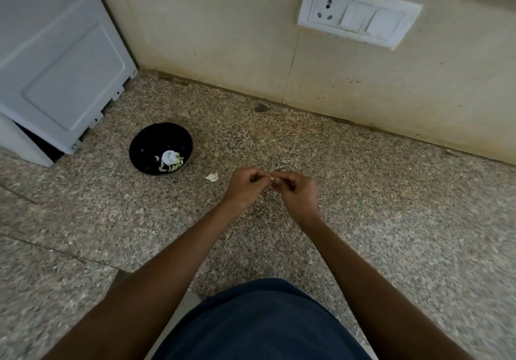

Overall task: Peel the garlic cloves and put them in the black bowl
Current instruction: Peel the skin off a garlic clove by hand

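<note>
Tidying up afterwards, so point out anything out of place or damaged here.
A white scrap, seemingly garlic skin, lies loose on the counter between the black bowl and the left hand. The wall socket plate looks askew, with a dark gap along its top edge. Reddish specks mark the wall beneath it.

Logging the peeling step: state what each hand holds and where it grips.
Both hands meet on one small garlic clove above the counter. The left hand and right hand pinch it at the fingertips, one from each side; the exact spots are too small to tell.
</note>
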